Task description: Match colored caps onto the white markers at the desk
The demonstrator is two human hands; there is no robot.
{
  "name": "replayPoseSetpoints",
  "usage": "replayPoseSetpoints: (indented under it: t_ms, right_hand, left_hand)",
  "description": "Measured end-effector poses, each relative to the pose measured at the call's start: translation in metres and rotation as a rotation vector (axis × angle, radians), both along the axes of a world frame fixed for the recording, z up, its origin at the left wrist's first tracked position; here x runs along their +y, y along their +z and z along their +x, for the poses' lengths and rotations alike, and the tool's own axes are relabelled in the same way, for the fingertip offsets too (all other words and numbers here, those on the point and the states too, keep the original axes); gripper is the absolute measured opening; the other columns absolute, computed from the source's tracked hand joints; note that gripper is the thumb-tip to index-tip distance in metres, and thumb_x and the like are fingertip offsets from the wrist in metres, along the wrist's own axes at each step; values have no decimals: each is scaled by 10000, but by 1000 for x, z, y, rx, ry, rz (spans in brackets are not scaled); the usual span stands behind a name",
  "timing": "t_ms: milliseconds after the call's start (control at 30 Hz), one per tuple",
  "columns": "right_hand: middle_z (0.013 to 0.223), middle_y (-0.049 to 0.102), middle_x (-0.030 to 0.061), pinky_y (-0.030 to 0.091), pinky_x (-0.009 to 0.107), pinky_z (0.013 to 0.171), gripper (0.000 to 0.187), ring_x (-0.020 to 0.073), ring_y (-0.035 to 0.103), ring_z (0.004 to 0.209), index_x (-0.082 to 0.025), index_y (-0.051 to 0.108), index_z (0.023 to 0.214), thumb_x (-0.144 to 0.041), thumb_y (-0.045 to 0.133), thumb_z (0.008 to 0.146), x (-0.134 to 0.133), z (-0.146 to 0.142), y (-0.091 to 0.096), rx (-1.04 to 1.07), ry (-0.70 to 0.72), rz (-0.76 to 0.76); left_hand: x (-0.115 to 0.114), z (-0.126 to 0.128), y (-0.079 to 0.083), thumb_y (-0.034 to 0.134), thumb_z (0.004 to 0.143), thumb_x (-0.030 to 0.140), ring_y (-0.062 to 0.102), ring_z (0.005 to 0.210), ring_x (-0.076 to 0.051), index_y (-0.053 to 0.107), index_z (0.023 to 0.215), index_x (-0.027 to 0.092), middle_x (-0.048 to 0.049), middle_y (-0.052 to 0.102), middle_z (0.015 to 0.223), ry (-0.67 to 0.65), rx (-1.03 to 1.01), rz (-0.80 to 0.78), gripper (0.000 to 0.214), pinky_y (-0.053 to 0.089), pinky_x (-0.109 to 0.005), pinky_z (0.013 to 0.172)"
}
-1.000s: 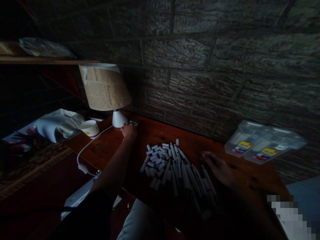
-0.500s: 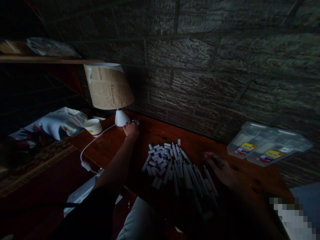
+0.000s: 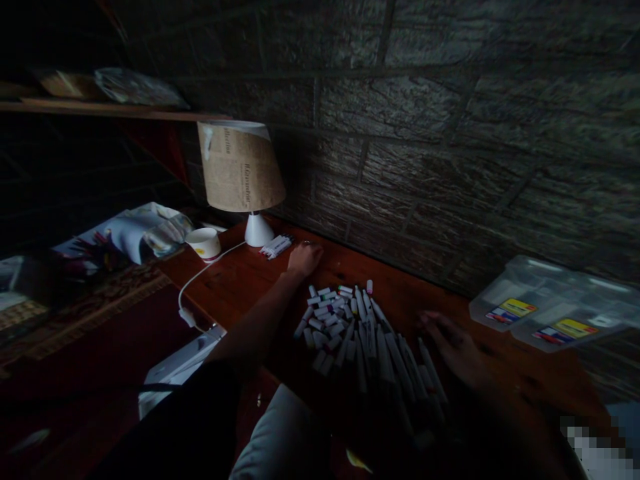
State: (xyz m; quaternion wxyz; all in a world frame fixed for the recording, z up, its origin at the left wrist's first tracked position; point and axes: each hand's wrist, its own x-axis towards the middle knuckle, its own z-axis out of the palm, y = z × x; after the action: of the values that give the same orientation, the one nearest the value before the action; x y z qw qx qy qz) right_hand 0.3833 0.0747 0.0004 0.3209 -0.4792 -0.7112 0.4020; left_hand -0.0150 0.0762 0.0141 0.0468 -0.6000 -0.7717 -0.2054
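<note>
A heap of white markers with coloured caps lies in the middle of the wooden table. My left hand rests knuckles-up on the table just behind the heap, fingers curled under; nothing shows in it. A small bundle of markers lies to its left, by the lamp base, apart from the hand. My right hand lies flat on the right edge of the heap with fingers stretched out, dim and slightly blurred.
A lamp with a newsprint shade stands at the back left, its white cord trailing off the table edge. A paper cup sits beside it. Clear plastic cases lie at the right by the brick wall.
My left hand let go of the small marker bundle beside the lamp base and drew back right toward the heap. The view shifted left. My right hand stayed on the heap.
</note>
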Motion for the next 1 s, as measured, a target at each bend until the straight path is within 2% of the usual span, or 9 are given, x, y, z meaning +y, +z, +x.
replayPoseSetpoints:
  t_ms: [167,300,533,733,1000]
  right_hand:
    - [1111,749,57,559,469,953,489,294,715,994,-287,713,1032,-696,617,782,1,1,-3,26,0,4]
    - [1079,757,62,558,469,954,501,299,714,998,-282,719,1017,-706,625,768,0,0,0,24,1,10]
    - [1087,753,66,542,461,973,535,291,709,1002,-264,715,1025,-723,604,774,0,-1,1,-14,-2,33]
    - [1108,748,73,541,457,977,565,296,701,1019,-257,716,1024,-743,607,758,-2,-2,5,-11,-1,27]
    - [1094,753,79,553,452,948,543,292,707,1004,-251,714,1038,-720,593,791,0,0,0,-22,0,38]
  left_hand:
    - [-4,-9,-2,472,937,339,534,1232,-307,652,1210,121,-181,626,1269,219,33,-90,393,429,-399,1034]
    - [-7,-4,-1,468,925,403,431,1331,-369,611,1261,100,-218,528,1401,316,21,-106,474,362,-484,1082]
    - [-8,6,-1,423,928,530,347,1394,-405,576,1306,60,-255,428,1492,330,21,-177,622,288,-524,1117]
    - [-6,1,-4,420,930,542,314,1428,-376,501,1388,78,-235,364,1549,288,24,-182,657,233,-532,1155]
    - [-4,-4,-7,391,935,553,278,1451,-378,487,1400,65,-244,349,1556,284,17,-184,681,186,-559,1173]
